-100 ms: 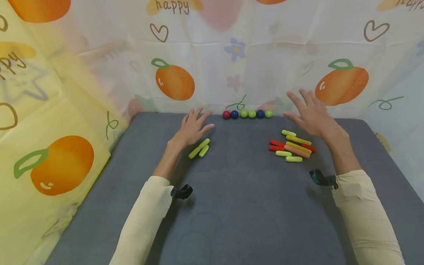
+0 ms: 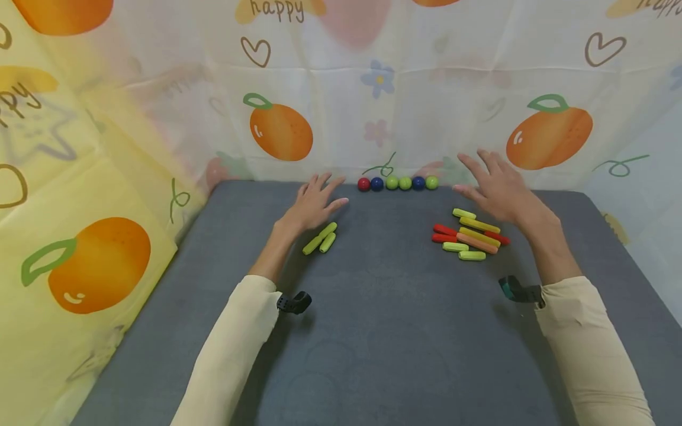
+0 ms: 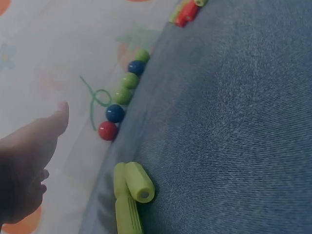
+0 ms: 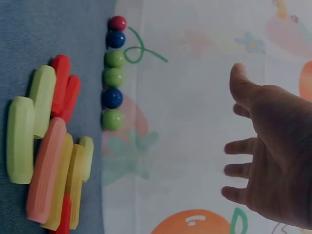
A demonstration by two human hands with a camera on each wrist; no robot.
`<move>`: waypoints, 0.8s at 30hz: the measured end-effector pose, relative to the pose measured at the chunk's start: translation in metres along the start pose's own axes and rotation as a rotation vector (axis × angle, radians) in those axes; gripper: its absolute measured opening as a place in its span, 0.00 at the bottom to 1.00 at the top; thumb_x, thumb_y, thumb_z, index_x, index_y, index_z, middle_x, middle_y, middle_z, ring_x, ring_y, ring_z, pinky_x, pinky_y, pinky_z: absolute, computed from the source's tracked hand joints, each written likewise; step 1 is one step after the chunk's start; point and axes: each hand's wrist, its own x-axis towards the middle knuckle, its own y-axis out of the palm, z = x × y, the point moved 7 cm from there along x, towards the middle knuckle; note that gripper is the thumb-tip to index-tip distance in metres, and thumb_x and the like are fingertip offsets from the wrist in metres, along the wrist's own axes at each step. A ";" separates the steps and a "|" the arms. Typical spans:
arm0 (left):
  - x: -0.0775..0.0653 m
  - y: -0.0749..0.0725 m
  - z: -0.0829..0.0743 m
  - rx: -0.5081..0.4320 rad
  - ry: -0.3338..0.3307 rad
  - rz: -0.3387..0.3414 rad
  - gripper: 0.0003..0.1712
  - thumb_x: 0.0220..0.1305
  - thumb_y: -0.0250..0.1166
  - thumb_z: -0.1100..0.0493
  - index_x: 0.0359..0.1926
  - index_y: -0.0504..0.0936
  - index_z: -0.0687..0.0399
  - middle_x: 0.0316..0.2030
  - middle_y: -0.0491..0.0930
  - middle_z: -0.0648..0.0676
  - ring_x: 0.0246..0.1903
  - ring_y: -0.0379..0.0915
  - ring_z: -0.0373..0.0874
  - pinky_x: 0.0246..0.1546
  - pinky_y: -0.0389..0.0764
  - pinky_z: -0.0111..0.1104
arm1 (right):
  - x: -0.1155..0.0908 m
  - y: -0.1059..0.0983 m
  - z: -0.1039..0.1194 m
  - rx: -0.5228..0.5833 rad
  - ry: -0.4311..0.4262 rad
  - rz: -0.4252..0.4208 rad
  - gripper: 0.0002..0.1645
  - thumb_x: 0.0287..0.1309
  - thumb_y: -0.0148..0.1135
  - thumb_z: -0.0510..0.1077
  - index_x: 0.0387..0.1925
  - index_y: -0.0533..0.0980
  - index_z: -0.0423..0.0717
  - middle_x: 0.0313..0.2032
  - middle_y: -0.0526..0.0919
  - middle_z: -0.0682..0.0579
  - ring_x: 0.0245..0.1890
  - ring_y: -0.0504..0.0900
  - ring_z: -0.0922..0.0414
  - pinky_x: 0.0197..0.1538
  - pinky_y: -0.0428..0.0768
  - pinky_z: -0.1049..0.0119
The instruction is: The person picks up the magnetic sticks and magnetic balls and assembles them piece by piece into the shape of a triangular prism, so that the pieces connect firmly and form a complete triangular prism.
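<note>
My left hand (image 2: 309, 207) hovers over the table with fingers spread, holding nothing. Close beside it lie several short yellow-green faceted sticks (image 2: 327, 242), bunched together; the left wrist view shows a hole in the end of one stick (image 3: 140, 184). My right hand (image 2: 501, 192), also empty with fingers apart, is raised beyond a loose pile of sticks. That pile has red sticks (image 2: 444, 238), yellow sticks (image 2: 479, 225), a salmon stick (image 4: 46, 170) and pale green sticks (image 2: 472, 255), lying roughly side by side. Between the hands, a row of red, blue and green balls (image 2: 391, 183) sits along the far edge.
The grey table (image 2: 383, 331) stretches in front of me. A curtain (image 2: 426, 112) printed with oranges hangs right behind its far edge, and a yellowish one (image 2: 64, 189) borders the left. A black strap device (image 2: 294, 303) is on the left wrist, another (image 2: 519, 290) on the right.
My left hand has shifted slightly to the right. The right hand has moved a little left and down. Sticks and balls stay where they were.
</note>
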 end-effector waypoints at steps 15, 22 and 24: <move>0.050 0.040 -0.012 0.082 -0.048 0.135 0.36 0.84 0.49 0.47 0.84 0.50 0.46 0.83 0.52 0.58 0.83 0.49 0.56 0.78 0.58 0.59 | -0.044 0.042 0.022 0.055 -0.084 0.366 0.31 0.75 0.59 0.52 0.67 0.73 0.34 0.60 0.80 0.32 0.57 0.81 0.37 0.58 0.79 0.38; 0.072 0.060 -0.025 0.097 -0.041 0.148 0.36 0.84 0.49 0.52 0.85 0.47 0.45 0.85 0.44 0.55 0.84 0.42 0.58 0.78 0.59 0.60 | -0.060 0.072 0.015 0.119 -0.085 0.531 0.18 0.70 0.66 0.49 0.49 0.78 0.39 0.35 0.78 0.50 0.33 0.74 0.57 0.37 0.72 0.61; 0.077 0.067 -0.027 0.124 -0.048 0.177 0.36 0.84 0.48 0.52 0.85 0.47 0.46 0.85 0.43 0.54 0.84 0.41 0.58 0.78 0.59 0.59 | -0.064 0.078 0.015 0.136 -0.084 0.547 0.12 0.68 0.68 0.47 0.42 0.77 0.43 0.30 0.72 0.55 0.30 0.68 0.59 0.36 0.66 0.64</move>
